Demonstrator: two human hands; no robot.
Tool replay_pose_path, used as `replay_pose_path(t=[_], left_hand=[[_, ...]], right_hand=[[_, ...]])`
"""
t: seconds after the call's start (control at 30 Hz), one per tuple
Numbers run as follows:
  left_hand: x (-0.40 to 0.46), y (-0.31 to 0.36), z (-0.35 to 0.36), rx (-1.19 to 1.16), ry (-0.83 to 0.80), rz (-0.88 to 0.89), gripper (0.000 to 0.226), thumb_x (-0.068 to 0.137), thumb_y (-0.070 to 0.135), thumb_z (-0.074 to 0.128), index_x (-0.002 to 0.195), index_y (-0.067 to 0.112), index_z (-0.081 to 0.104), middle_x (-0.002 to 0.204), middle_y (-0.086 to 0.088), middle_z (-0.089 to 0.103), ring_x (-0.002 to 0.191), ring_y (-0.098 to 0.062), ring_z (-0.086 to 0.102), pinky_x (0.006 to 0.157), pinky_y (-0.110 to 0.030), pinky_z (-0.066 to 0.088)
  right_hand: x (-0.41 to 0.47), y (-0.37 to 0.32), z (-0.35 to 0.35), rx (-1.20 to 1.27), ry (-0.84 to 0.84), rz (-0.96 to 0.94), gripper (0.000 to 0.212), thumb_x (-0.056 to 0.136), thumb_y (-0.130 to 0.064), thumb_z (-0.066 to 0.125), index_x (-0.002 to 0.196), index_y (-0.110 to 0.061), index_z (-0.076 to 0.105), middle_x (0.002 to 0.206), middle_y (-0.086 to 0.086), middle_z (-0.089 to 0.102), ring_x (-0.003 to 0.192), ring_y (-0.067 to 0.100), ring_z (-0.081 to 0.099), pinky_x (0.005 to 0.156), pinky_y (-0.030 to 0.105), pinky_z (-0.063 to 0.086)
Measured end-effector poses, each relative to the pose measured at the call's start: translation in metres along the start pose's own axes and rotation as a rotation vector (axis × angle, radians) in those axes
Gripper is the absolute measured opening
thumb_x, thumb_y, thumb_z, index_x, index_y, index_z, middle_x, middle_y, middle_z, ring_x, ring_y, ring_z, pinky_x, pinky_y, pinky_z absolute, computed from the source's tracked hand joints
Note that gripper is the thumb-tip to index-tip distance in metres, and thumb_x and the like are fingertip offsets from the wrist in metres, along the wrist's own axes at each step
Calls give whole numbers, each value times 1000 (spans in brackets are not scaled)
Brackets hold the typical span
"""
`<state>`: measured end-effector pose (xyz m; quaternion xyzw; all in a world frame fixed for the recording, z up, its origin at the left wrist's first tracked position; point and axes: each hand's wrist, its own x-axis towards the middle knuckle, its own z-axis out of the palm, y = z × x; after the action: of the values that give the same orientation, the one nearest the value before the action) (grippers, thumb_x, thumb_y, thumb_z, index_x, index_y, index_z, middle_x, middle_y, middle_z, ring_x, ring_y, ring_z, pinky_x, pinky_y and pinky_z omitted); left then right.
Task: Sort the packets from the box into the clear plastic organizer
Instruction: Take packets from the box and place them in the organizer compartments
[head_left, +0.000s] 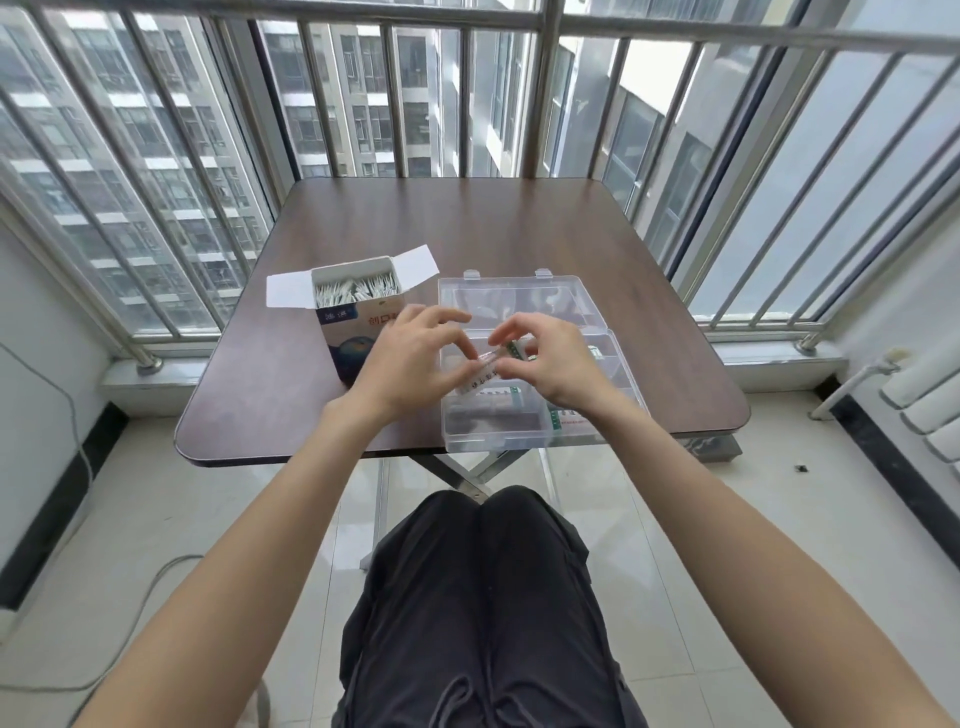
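An open white and blue box (353, 317) stands on the dark table (467, 228), filled with several white packets (356, 288). To its right lies the clear plastic organizer (535, 426), its lid open toward the far side. Some of its compartments hold packets (563, 418). My left hand (415, 358) and my right hand (545, 358) meet above the organizer's middle. Both pinch a small bundle of packets (488, 364), white with green print, between fingertips.
The table stands against a metal balcony railing (545, 93) with windows behind. A grey cable (78, 447) runs along the floor at left. A white radiator (924, 395) is at right. My knees in dark trousers sit below the table's near edge.
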<state>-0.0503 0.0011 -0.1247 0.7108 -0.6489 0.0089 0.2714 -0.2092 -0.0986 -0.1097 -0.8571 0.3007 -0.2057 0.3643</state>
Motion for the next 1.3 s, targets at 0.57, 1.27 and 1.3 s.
replay_pose_path(t=[0.57,1.27,1.3], left_hand=[[3,-1,-8,276,-207,1,36,87,56,51,93,30,74,115,10,56,110,-16,39,90,-32,32],[6,4,-8,223,-261,-26,28,84,51,61,95,29,74,106,6,56,104,-15,40,80,-26,31],[6,4,-8,223,-262,-28,28,84,50,60,96,29,74,106,6,56,104,-15,40,81,-26,32]], right_hand=[[9,-21,1,-702,-255,-147,16,90,-22,60,103,-19,69,104,3,70,98,23,63,83,35,52],[11,-17,1,-566,-292,-139,14,86,-8,64,97,-11,71,95,8,72,85,19,67,82,31,54],[10,-17,0,-549,-277,-145,14,86,-7,64,98,-11,71,95,8,73,85,19,67,82,31,54]])
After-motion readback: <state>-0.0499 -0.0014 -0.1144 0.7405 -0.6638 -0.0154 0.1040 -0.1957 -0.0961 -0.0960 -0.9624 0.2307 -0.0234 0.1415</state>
